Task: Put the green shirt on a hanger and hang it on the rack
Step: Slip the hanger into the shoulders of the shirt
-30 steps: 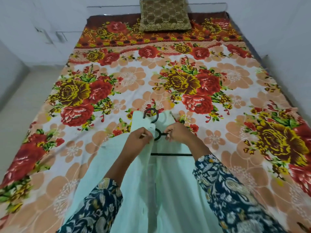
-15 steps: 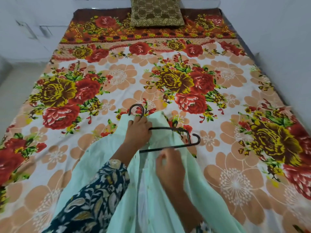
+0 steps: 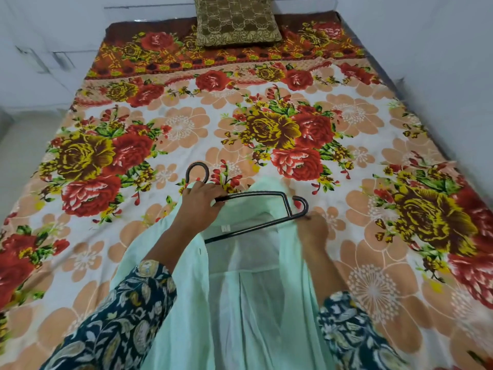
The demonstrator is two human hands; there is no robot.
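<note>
Over floral bed [image 3: 186, 124], L hand [image 3: 202, 202] grip clenched on hanger [image 3: 266, 209] neck, R hand [image 3: 313, 231] grip pinching green shirt [image 3: 240, 303] by hanger tip

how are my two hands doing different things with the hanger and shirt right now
The left hand grips the dark hanger just below its hook; the right hand pinches green shirt fabric at the hanger's far end. The left sits farther up the bed, the right nearer you. Both are closed.
</note>
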